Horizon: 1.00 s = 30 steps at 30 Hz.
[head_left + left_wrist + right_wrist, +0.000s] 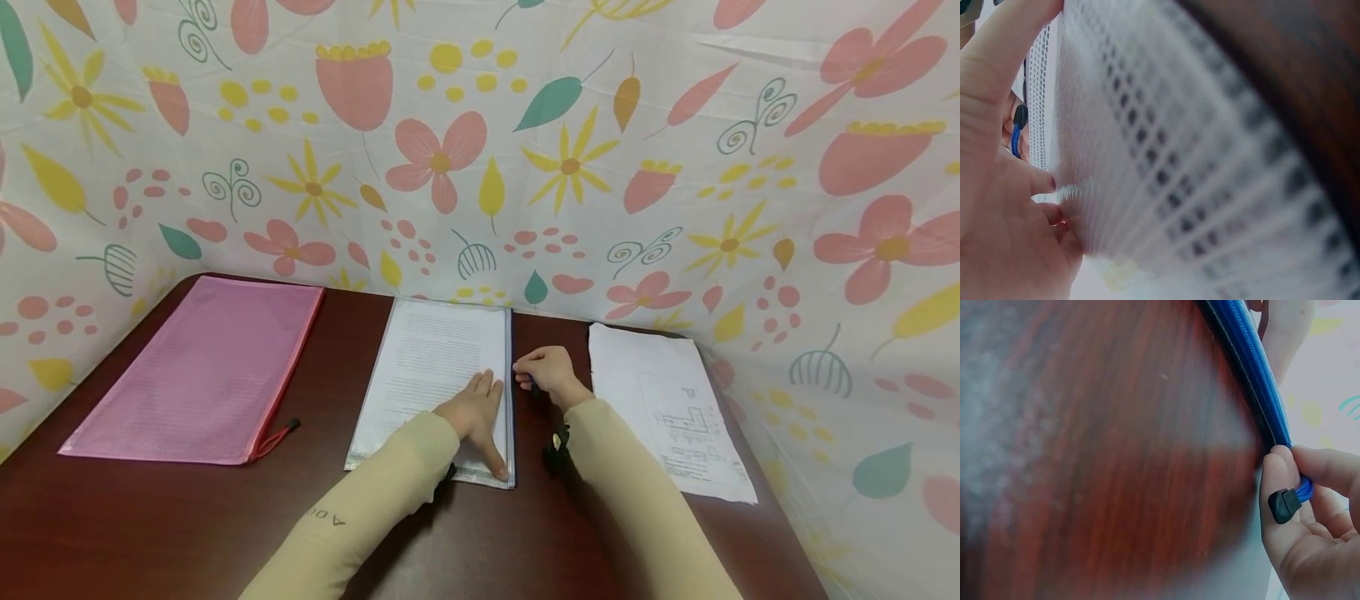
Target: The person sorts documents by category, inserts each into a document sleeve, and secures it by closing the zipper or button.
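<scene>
A clear zip folder with a mesh pattern and a dark blue zipped edge lies on the table, printed sheets showing through it. My left hand rests on its right part with fingers spread, the thumb near the lower right corner. At the folder's right edge my right hand pinches the zipper pull between thumb and fingertips. The blue zipper runs up to those fingertips in the right wrist view. A black cord end on a blue loop hangs out of the grip. The slider itself is hidden by the fingers.
A pink mesh zip folder with a red zip and cord lies at the left of the dark wooden table. Printed white sheets lie at the right. A flower-patterned curtain closes off the back and sides.
</scene>
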Each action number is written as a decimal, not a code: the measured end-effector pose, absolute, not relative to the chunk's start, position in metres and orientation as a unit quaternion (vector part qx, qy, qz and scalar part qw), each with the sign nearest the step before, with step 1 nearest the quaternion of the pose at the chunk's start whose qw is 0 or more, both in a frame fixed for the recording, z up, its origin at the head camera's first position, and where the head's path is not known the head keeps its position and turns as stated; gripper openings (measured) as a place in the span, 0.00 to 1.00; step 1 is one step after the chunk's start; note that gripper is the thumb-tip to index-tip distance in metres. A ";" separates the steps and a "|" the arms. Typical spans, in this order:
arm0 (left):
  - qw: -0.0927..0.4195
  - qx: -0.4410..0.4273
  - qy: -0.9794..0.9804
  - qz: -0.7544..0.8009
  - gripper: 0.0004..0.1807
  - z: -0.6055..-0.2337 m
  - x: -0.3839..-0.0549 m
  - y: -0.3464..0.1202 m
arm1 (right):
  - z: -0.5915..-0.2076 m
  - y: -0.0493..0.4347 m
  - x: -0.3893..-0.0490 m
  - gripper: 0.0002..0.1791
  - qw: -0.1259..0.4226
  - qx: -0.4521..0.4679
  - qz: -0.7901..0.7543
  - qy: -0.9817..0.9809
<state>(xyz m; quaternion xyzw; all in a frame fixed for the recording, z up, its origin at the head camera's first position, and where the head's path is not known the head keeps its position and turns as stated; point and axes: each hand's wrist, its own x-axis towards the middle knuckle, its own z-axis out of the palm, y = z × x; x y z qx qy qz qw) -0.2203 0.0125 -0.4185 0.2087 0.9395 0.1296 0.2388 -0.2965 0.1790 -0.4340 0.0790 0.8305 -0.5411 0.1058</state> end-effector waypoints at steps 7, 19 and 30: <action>0.239 0.207 0.939 0.136 0.78 -0.420 -0.220 0.013 | -0.434 0.178 -0.302 0.10 0.100 0.086 -0.542 0.830; 0.230 0.215 0.941 0.127 0.77 -0.420 -0.220 0.012 | -0.435 0.176 -0.312 0.10 0.085 0.094 -0.546 0.828; 0.226 0.217 0.941 0.126 0.78 -0.422 -0.220 0.012 | -0.433 0.173 -0.318 0.11 0.076 0.103 -0.559 0.819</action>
